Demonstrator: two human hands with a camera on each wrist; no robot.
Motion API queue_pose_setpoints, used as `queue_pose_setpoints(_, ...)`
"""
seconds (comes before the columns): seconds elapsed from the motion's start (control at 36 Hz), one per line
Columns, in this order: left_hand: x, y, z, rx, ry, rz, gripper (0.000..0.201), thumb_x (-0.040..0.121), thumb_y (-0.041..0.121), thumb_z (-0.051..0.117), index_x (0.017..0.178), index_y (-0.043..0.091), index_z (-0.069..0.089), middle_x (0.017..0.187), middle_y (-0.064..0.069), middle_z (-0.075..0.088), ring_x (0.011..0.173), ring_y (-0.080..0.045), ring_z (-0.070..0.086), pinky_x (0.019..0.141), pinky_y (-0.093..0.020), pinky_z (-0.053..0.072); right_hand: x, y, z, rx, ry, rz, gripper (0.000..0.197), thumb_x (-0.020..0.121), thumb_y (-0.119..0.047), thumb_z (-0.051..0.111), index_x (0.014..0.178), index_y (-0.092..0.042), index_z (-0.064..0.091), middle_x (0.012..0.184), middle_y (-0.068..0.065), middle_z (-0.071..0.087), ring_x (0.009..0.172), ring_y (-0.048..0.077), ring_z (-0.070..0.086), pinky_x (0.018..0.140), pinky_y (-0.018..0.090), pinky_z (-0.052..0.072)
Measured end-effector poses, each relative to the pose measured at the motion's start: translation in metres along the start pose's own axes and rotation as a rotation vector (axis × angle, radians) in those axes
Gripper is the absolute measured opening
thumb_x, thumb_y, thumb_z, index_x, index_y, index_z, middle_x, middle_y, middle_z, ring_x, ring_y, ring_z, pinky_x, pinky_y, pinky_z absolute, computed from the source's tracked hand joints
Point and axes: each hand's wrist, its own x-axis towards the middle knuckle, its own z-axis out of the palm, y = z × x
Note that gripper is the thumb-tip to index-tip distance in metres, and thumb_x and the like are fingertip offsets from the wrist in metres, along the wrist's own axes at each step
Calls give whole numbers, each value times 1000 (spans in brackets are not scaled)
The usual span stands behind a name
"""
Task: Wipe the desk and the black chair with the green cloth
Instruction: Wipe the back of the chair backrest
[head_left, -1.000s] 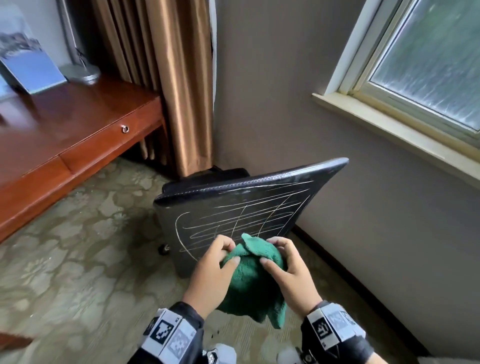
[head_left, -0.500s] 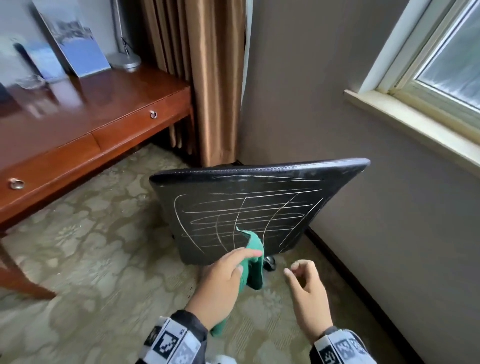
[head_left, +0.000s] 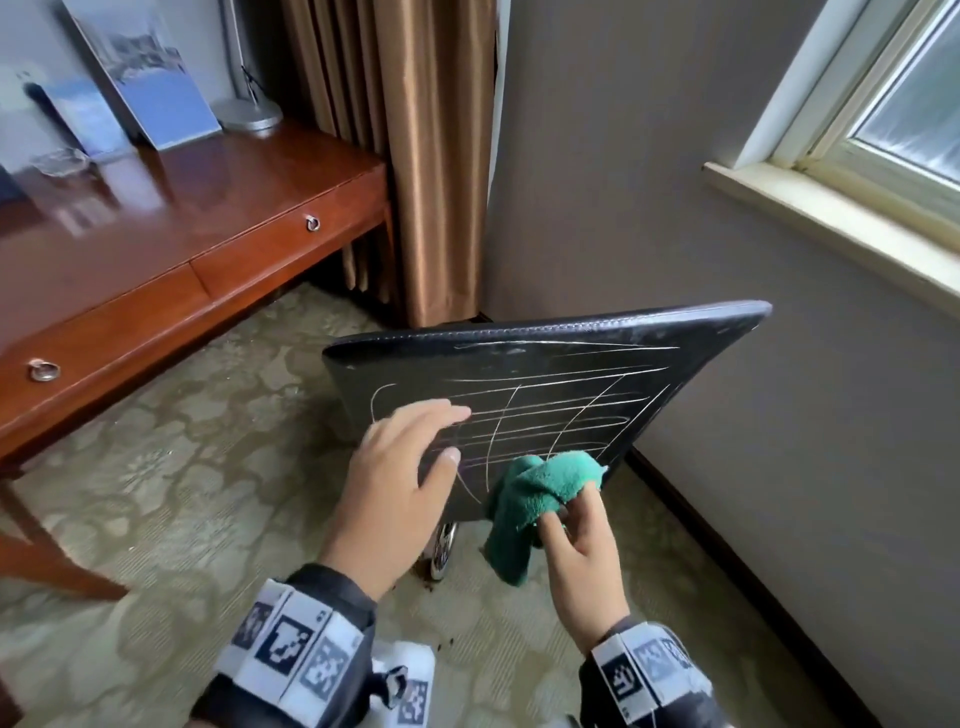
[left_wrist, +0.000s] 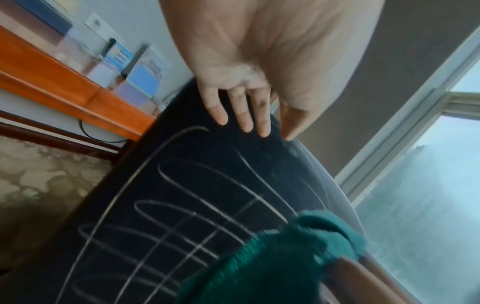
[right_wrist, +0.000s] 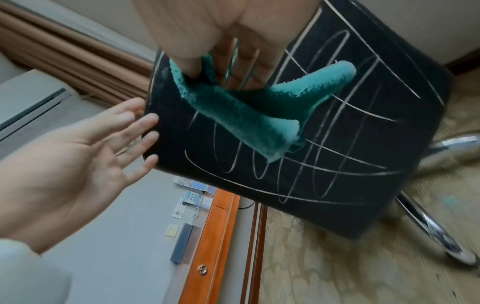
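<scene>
Black chair (head_left: 545, 374), backrest scrawled with white lines (head_left: 571, 415): right hand (head_left: 576, 551) is pinching the bunched green cloth (head_left: 540, 493) at its lower part, left hand (head_left: 395, 488) is reaching open-fingered alongside; unbraced on its castor (head_left: 441, 553), the chair is probably risking rolling away under wiping pressure.

Soft daylight from the window (head_left: 904, 98) — glare on the desk (head_left: 171, 208); both wrist views blurred, edges warped.
</scene>
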Motion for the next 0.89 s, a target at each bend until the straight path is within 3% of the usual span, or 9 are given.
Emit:
queue_pose_setpoints(0.06, 11, -15, -17, 32, 101, -22, 37, 87, 27, 46, 122, 32, 59, 126, 15, 49, 119, -5, 41, 103, -18, 24, 6, -9, 5, -41, 50, -59, 11, 90, 4, 52, 87, -5, 46, 75, 14, 55, 63, 7, 50, 60, 25, 45)
queue_pose_setpoints(0.14, 27, -29, -33, 110, 213, -14, 40, 86, 23, 48, 125, 24, 60, 132, 4, 48, 122, -19, 41, 106, -27, 24, 15, -23, 17, -60, 82, -153, 26, 90, 7, 51, 80, -16, 42, 68, -9, 50, 57, -3, 50, 55, 13, 43)
queue_pose_setpoints(0.28, 55, -45, -36, 233, 176, 71, 42, 96, 17, 49, 138, 18, 48, 142, -2, 42, 133, -22, 32, 110, -29, 18, 36, -25, 40, -313, 105, -466, 16, 84, -24, 49, 98, -28, 44, 102, -1, 51, 89, 8, 48, 82, 17, 44)
queue_pose_setpoints(0.39, 71, -59, -25, 183, 109, 98, 35, 99, 17, 42, 132, 16, 54, 129, -6, 52, 120, -23, 42, 104, -27, 24, 62, -27, 62, -642, 140, -870, 36, 78, -20, 54, 112, -13, 43, 118, 10, 43, 107, 28, 37, 97, 33, 29)
queue_pose_setpoints(0.5, 76, -76, -10, 148, 176, 101, 36, 90, 14, 37, 119, 14, 59, 119, -7, 52, 111, -23, 40, 95, -18, 22, 92, -44, 91, -755, 36, -1177, 50, 81, -6, 63, 127, -7, 45, 141, 18, 34, 132, 35, 31, 117, 36, 18)
queue_pose_setpoints(0.58, 75, -81, -2, 3, 235, 21, 43, 79, -6, 46, 120, 4, 54, 121, -17, 51, 117, -30, 42, 100, -9, 20, 112, -50, 106, -840, -10, -1224, 47, 78, -5, 68, 124, -6, 61, 137, 20, 50, 132, 35, 39, 114, 40, 24)
queue_pose_setpoints(0.69, 70, -76, -1, -6, 312, 98, 46, 77, -18, 49, 119, 0, 53, 119, -24, 51, 111, -26, 34, 99, -23, 23, 128, -48, 105, -853, -31, -1263, 44, 79, -6, 68, 122, -5, 63, 132, 15, 55, 126, 32, 42, 116, 30, 15)
queue_pose_setpoints(0.78, 72, -72, 0, -15, 352, 156, 39, 81, 1, 45, 114, 22, 42, 116, -12, 49, 107, -26, 34, 96, -38, 30, 137, -43, 99, -906, -23, -1299, 43, 83, -8, 66, 126, -7, 61, 138, 8, 38, 127, 30, 37, 116, 28, 8)
queue_pose_setpoints(0.89, 73, -80, 7, 104, 377, 220, 38, 81, 19, 35, 114, 9, 51, 113, -1, 40, 103, -29, 36, 94, -39, 30, 149, -36, 91, -968, 5, -1379, 42, 84, -10, 62, 126, -9, 60, 137, 7, 33, 127, 29, 36, 116, 31, 11)
